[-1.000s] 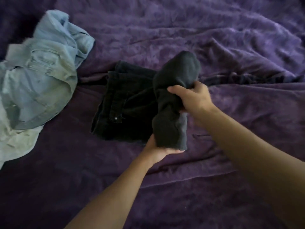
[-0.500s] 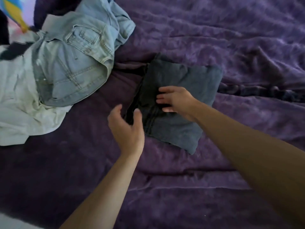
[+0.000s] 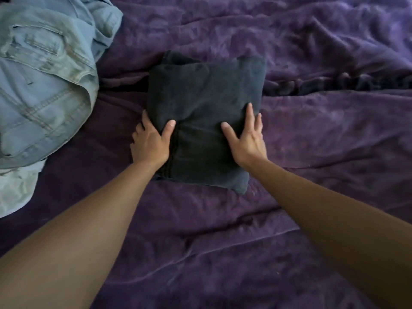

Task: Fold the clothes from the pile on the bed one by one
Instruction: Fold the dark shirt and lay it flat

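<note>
**A:** Where does the folded dark garment [image 3: 205,103] lie?

**B:** Flat on the purple bedspread [image 3: 323,157], about mid-picture; it is a thick, roughly square packet, one corner pointing toward the person; a rumpled ridge of the spread runs off to its right.

**A:** And the left hand [image 3: 150,143]?

**B:** It straddles the packet's left edge, toward the nearer end; the thumb lies on top of the cloth, while the fingers [image 3: 145,115] reach forward, spread and nearly straight, along the side of the packet, against its edge; whether their tips sit on the spread or on a lower layer I cannot tell.

**A:** So it has hold of nothing?

**B:** Nothing is curled round; the hand lies flat, palm down.

**A:** The right hand [image 3: 246,141]?

**B:** Palm down on top of the packet, toward its right edge; its fingers [image 3: 249,112] are straight and close together, pointing away from the person, tips just inside the right border; the thumb is splayed inward over the cloth; this hand too is spread wide, pressing rather than pinching.

**A:** How do the two stand to one another?

**B:** Apart; the thumbs angle toward each other with a seam-like crease of the garment between them; both bare forearms come in from the lower corners.

**A:** Anything else on the bed?

**B:** A heap of light blue denim [image 3: 44,85] at the left, apart from the dark packet; it lies over a pale garment [image 3: 15,188] at the left border.
</note>
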